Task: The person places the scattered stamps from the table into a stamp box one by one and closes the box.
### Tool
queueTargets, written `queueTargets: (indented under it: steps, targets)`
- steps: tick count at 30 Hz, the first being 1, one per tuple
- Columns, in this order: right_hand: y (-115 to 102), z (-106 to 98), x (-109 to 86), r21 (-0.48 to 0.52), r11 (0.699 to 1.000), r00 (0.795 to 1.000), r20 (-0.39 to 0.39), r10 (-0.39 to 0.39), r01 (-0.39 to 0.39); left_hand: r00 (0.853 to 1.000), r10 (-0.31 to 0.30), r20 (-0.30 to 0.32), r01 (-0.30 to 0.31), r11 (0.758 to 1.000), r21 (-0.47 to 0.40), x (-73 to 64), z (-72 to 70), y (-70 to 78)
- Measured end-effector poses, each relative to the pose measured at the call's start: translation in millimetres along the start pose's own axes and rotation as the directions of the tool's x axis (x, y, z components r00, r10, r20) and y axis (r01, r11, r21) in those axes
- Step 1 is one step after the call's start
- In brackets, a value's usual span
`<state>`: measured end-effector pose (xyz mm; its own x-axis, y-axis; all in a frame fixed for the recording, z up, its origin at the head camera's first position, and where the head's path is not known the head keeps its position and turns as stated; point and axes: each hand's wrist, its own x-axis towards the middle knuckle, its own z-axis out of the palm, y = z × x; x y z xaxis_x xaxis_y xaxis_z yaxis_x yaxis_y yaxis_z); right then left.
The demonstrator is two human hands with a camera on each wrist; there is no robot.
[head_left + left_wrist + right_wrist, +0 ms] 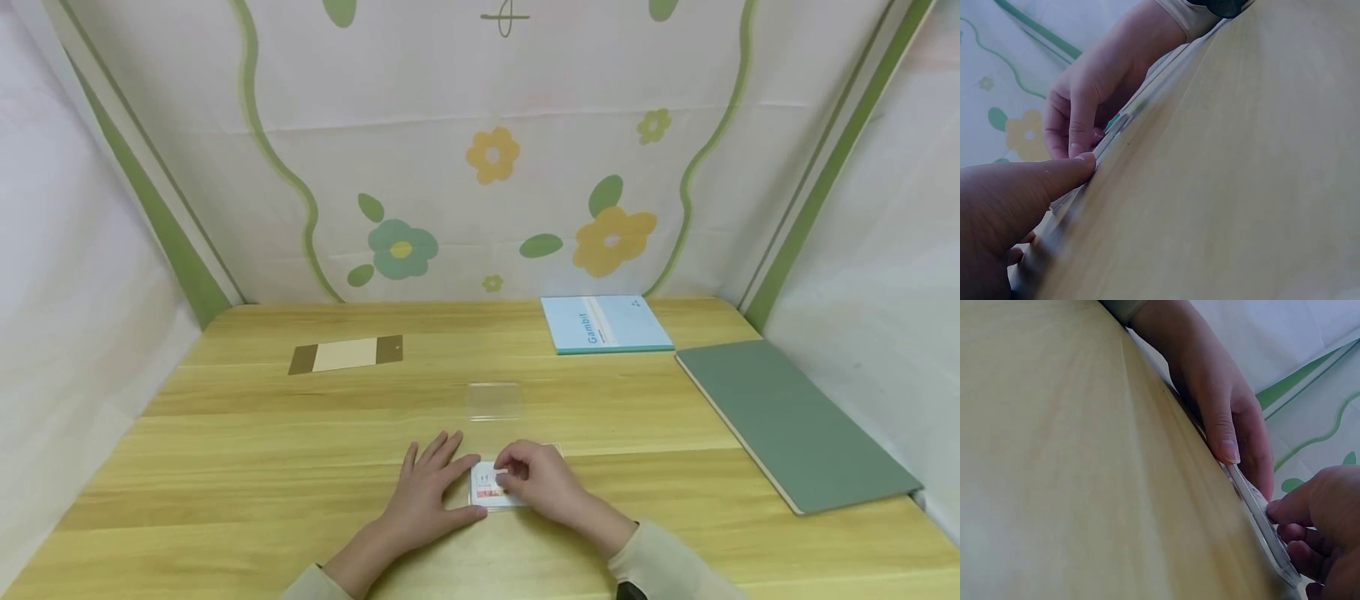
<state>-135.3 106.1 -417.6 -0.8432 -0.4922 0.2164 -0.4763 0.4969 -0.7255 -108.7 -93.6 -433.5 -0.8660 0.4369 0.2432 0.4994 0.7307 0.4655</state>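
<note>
A small white printed card [486, 483] with a red-orange strip lies in or on a clear plastic case [1261, 522] near the table's front. My left hand [431, 492] is spread at its left side; the thumb touches the near left corner and the index finger the far left corner. The other left fingers extend forward. My right hand [542, 482] is bent over the card's right half, its thumb and index finger pinching at the card. The palm hides that half. Beyond the hands lies a separate clear plastic panel [493, 402].
A brown-and-cream card strip [345, 354] lies at the back left of the wooden table [225, 467]. A light blue notebook [607, 325] is at the back right, with a large green folder [795, 425] at the right edge. Patterned fabric [450, 192] encloses the table.
</note>
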Motion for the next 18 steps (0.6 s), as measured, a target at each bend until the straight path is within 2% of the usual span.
queueTargets:
  steps: [6, 9, 13, 18]
  targets:
    - [0.4, 0.1, 0.0, -0.078, 0.997, 0.999, -0.027, -0.028, 0.026, 1.000, 0.007, -0.013, -0.007, 1.000, 0.003, 0.1, -0.3, 1.4]
    - [-1.4, -4.9, 0.9, -0.045, 0.999, 0.999, -0.036, -0.008, 0.006, 1.000, -0.001, -0.006, 0.001, 1.000, 0.007, 0.0, -0.3, 0.8]
    - [0.3, -21.9, 1.7, 0.030, 0.999, 0.997, -0.071, 0.031, -0.029, 1.000, -0.012, 0.006, 0.012, 1.000, 0.012, 0.7, -0.1, 1.2]
    - [15.6, -46.0, -3.2, 0.035, 0.997, 0.990, -0.124, 0.072, -0.068, 1.000, -0.017, 0.007, 0.017, 1.000, 0.009, 0.0, -0.7, 2.4]
